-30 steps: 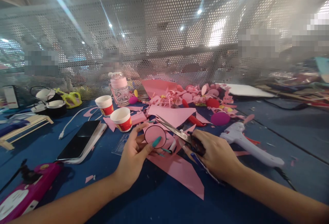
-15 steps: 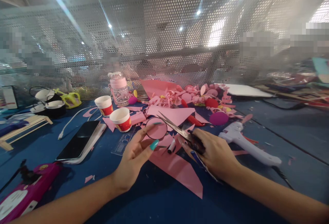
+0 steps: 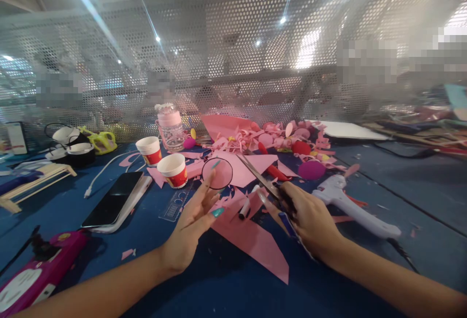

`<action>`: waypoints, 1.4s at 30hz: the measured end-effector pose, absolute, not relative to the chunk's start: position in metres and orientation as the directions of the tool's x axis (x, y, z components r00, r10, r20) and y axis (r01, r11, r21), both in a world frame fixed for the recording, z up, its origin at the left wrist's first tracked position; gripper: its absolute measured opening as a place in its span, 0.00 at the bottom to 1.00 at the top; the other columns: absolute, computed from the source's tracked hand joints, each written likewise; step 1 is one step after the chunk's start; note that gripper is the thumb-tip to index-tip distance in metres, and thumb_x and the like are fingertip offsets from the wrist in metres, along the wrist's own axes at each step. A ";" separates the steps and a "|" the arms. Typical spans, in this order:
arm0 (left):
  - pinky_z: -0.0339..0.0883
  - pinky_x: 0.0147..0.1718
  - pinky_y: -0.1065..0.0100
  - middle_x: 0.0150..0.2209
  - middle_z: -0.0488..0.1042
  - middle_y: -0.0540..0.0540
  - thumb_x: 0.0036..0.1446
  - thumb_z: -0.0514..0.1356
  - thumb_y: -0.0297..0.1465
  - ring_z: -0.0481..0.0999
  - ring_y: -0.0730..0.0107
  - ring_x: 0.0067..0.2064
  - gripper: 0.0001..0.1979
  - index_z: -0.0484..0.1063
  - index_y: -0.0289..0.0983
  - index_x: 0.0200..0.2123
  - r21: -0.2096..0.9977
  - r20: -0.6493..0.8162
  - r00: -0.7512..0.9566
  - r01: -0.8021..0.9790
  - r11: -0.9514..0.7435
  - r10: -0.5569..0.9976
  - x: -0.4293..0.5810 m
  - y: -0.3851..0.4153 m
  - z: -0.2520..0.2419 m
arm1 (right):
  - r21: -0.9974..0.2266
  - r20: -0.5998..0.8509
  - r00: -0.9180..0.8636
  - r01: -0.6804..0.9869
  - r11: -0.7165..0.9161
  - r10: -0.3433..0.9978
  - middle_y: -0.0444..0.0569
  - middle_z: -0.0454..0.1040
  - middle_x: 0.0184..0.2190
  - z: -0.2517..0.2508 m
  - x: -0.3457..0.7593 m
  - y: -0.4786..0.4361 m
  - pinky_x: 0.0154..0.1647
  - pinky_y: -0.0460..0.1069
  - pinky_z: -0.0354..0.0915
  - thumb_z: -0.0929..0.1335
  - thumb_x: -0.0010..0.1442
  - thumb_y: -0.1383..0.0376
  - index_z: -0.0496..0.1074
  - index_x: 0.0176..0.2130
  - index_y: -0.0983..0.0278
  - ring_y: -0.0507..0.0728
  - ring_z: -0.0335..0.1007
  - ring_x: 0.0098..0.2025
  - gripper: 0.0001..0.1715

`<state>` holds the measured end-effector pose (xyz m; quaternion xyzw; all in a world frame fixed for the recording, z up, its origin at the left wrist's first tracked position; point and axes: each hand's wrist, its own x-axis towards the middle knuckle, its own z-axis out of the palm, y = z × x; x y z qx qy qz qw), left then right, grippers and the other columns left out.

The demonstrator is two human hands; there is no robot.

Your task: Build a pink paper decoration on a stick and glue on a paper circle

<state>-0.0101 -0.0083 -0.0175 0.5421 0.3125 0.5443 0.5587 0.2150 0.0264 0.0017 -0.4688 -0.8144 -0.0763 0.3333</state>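
My left hand [image 3: 189, 225] is near the centre, touching a pink paper circle [image 3: 221, 176] with a dark outline at its fingertips; the thumb stands apart from the fingers. In my right hand [image 3: 310, 216] are metal scissors [image 3: 257, 172] with dark handles, blades pointing up and left, a little right of the circle. A blue-and-white item [image 3: 288, 225] shows under that hand's fingers. Below the hands lies a large pink paper piece [image 3: 255, 245], with a white marker [image 3: 245, 207] above it. Another pink sheet [image 3: 251, 168] lies behind the scissors.
Two red-and-white paper cups [image 3: 172, 169], a phone [image 3: 113, 199] and a clear stencil [image 3: 173, 206] are on the left. A magenta power strip [image 3: 47, 269] sits front left. A white glue gun [image 3: 357, 208] lies right. Pink scraps [image 3: 270, 135] and a bottle [image 3: 170, 126] stand behind.
The pink circle and my left fingertips have shifted slightly left and up. The scissor blades have moved right, away from the circle, and now look wider apart.
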 end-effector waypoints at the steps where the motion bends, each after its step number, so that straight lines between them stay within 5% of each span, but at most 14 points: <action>1: 0.50 0.60 0.62 0.62 0.54 0.58 0.57 0.56 0.28 0.53 0.65 0.62 0.30 0.50 0.58 0.58 0.947 0.239 0.214 -0.267 -0.178 0.947 -0.010 -0.009 -0.017 | -0.197 0.619 -0.330 0.813 0.548 0.712 0.46 0.67 0.19 0.001 0.216 0.027 0.20 0.46 0.56 0.59 0.57 0.59 0.55 0.26 0.60 0.54 0.62 0.19 0.10; 19: 0.41 0.62 0.55 0.63 0.52 0.54 0.56 0.56 0.29 0.47 0.63 0.64 0.36 0.40 0.55 0.61 0.949 0.262 0.322 -0.259 -0.181 0.910 -0.011 -0.012 -0.012 | -0.204 0.601 -0.335 0.813 0.545 0.726 0.45 0.64 0.20 -0.002 0.217 0.028 0.20 0.47 0.56 0.58 0.57 0.59 0.52 0.27 0.59 0.53 0.59 0.19 0.11; 24: 0.38 0.61 0.53 0.64 0.48 0.54 0.56 0.56 0.32 0.39 0.61 0.65 0.35 0.42 0.55 0.61 0.966 0.257 0.366 -0.103 -0.236 0.895 -0.013 -0.014 -0.012 | -0.339 0.588 -0.280 0.766 0.546 0.758 0.42 0.60 0.19 0.000 0.215 0.025 0.20 0.47 0.54 0.62 0.55 0.56 0.52 0.25 0.59 0.52 0.55 0.19 0.14; 29: 0.29 0.61 0.51 0.65 0.45 0.49 0.56 0.56 0.30 0.31 0.59 0.65 0.37 0.37 0.50 0.63 0.884 0.279 0.518 0.190 -0.427 0.808 -0.016 -0.017 -0.008 | -0.842 0.381 -0.157 0.348 0.412 0.911 0.41 0.60 0.19 0.006 0.207 0.018 0.19 0.45 0.56 0.64 0.55 0.54 0.59 0.28 0.61 0.50 0.57 0.20 0.14; 31: 0.31 0.61 0.50 0.65 0.40 0.48 0.56 0.55 0.28 0.31 0.58 0.65 0.40 0.31 0.48 0.63 0.815 0.303 0.582 0.252 -0.522 0.754 -0.016 -0.017 -0.009 | -0.941 0.278 -0.178 0.147 0.305 0.944 0.40 0.60 0.17 0.009 0.203 0.014 0.18 0.44 0.55 0.63 0.56 0.53 0.61 0.27 0.62 0.49 0.56 0.18 0.16; 36: 0.37 0.60 0.51 0.65 0.29 0.51 0.56 0.54 0.25 0.32 0.57 0.64 0.45 0.19 0.50 0.60 0.666 0.301 0.665 0.367 -0.650 0.684 -0.015 -0.015 -0.015 | -0.991 0.089 -0.237 -0.119 0.062 0.968 0.37 0.59 0.16 0.015 0.195 0.008 0.16 0.42 0.52 0.71 0.47 0.55 0.63 0.28 0.64 0.45 0.53 0.16 0.18; 42: 0.39 0.59 0.49 0.65 0.29 0.48 0.55 0.54 0.25 0.33 0.54 0.64 0.47 0.17 0.48 0.59 0.600 0.297 0.656 0.437 -0.670 0.694 -0.012 -0.016 -0.017 | -0.983 0.121 -0.246 -0.164 0.081 0.962 0.39 0.61 0.17 0.012 0.196 0.008 0.16 0.41 0.52 0.68 0.52 0.56 0.64 0.24 0.65 0.45 0.53 0.17 0.16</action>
